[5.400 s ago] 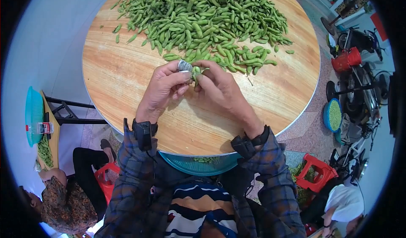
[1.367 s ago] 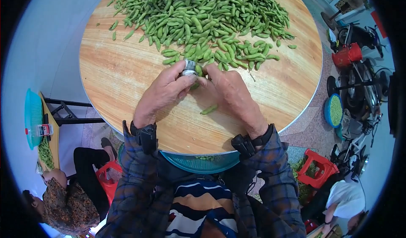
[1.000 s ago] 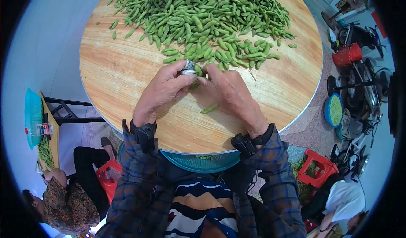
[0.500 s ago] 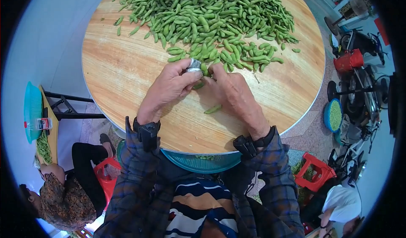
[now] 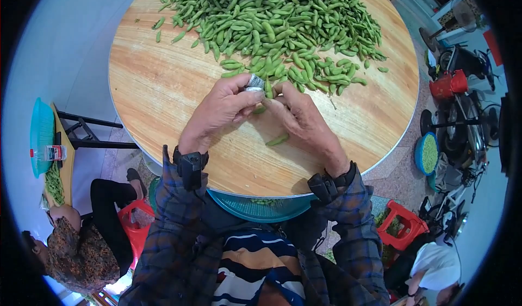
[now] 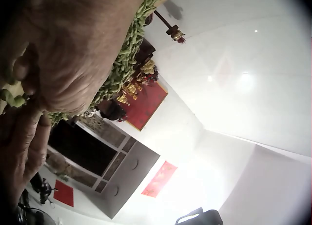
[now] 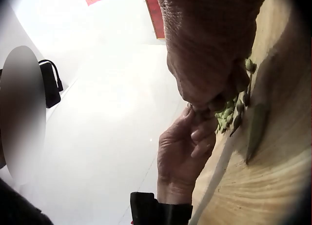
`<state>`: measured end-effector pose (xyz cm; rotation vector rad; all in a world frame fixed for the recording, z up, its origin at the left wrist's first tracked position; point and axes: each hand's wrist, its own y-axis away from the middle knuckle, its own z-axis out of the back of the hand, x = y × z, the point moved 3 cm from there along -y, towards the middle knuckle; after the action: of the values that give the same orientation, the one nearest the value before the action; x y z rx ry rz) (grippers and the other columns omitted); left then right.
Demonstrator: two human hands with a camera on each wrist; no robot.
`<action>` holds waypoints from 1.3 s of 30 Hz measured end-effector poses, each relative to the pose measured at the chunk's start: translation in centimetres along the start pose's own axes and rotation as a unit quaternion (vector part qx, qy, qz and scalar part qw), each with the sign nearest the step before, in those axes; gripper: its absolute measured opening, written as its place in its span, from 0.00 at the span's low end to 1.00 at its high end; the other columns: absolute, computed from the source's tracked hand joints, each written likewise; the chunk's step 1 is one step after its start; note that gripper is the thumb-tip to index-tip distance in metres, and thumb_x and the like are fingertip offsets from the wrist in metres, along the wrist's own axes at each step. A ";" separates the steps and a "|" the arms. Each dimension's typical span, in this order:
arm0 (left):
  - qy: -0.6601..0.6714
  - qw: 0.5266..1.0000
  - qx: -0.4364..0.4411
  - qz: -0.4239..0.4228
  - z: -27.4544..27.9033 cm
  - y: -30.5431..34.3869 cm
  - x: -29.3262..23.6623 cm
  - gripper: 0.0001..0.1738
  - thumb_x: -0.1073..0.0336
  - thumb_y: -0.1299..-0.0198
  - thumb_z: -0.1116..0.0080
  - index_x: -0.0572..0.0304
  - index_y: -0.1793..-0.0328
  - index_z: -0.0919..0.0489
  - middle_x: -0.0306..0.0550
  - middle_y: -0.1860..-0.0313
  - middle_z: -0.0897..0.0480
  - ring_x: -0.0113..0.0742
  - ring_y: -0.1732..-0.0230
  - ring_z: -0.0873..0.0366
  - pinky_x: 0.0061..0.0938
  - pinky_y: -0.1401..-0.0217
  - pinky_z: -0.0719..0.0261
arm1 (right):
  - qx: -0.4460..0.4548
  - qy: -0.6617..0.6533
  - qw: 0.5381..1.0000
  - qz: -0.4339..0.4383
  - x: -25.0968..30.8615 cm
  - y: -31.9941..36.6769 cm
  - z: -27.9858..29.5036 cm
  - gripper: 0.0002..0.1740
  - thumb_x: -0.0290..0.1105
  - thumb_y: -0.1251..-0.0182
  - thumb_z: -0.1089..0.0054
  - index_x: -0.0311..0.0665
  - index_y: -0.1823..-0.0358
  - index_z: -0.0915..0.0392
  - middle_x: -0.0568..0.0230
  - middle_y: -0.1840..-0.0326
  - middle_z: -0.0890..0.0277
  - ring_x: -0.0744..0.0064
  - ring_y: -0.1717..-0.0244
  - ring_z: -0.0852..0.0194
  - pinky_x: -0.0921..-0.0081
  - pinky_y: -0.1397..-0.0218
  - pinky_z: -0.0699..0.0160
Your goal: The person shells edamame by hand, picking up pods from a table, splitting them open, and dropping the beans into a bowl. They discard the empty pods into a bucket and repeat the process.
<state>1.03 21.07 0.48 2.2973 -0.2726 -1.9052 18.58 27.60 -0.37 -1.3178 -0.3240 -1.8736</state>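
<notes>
In the head view my left hand [image 5: 220, 107] and right hand [image 5: 307, 118] meet over the table, pinching one green soybean pod [image 5: 268, 88] between their fingertips. The pod stands nearly upright there. Printed grey wrapping [image 5: 255, 81] covers my left index fingertip, and a silvery band [image 5: 253, 89] sits at the thumb. Part of another pod [image 5: 259, 110] shows just below the fingers. A loose pod [image 5: 277, 139] lies on the wood nearer to me, also seen beside my right hand [image 7: 209, 54] in the right wrist view. The left wrist view shows the fingers largely in shadow.
A big heap of soybean pods [image 5: 283, 29] covers the far side of the round wooden table [image 5: 157, 83]. Below its near edge sits a teal basin [image 5: 255, 211]. Two people sit at the sides, near red stools [image 5: 399, 227]. A blue basin of beans [image 5: 428, 153] stands right.
A loose pod has appeared on the table since the oldest frame. Lately my right thumb and fingers have shifted at the held pod, which shows more fully. The head view has swung slightly.
</notes>
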 end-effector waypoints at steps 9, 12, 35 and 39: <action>0.024 0.999 0.024 -0.001 0.4 0.2 0.1 0.08 0.65 0.29 0.38 0.60 0.49 0.19 0.29 0.70 0.24 0.14 0.74 0.31 0.12 0.77 0.37 | 0.085 -0.188 0.967 -0.148 0.9 0.2 0.9 0.11 0.38 0.18 0.43 0.36 0.51 0.27 0.72 0.73 0.29 0.84 0.72 0.34 0.79 0.71 0.36; 0.040 0.999 0.032 -0.001 0.5 0.2 0.2 0.08 0.65 0.29 0.38 0.60 0.49 0.19 0.30 0.70 0.24 0.14 0.74 0.31 0.12 0.77 0.37 | 0.096 -0.260 0.948 -0.157 0.4 0.2 0.5 0.12 0.40 0.17 0.45 0.38 0.49 0.26 0.76 0.74 0.31 0.87 0.74 0.39 0.82 0.73 0.42; -0.035 0.999 -0.029 -0.023 -0.6 -0.3 0.6 0.06 0.64 0.29 0.39 0.57 0.57 0.21 0.27 0.74 0.26 0.16 0.74 0.33 0.18 0.73 0.37 | -0.020 -0.245 0.947 -0.206 -1.6 -0.4 -0.5 0.20 0.49 0.17 0.47 0.39 0.45 0.25 0.72 0.72 0.28 0.86 0.76 0.36 0.83 0.75 0.40; -0.059 0.996 -0.041 -0.044 -1.0 -0.4 0.7 0.06 0.65 0.30 0.39 0.59 0.57 0.22 0.29 0.71 0.27 0.17 0.71 0.34 0.19 0.70 0.37 | -0.057 -0.138 0.982 -0.114 -1.7 -0.5 -0.5 0.18 0.45 0.17 0.47 0.36 0.44 0.24 0.71 0.71 0.27 0.84 0.72 0.30 0.81 0.71 0.33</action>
<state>2.15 21.31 -0.11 2.1827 -0.1046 -2.0564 18.12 28.47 -1.97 -1.6836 -0.5367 -1.9191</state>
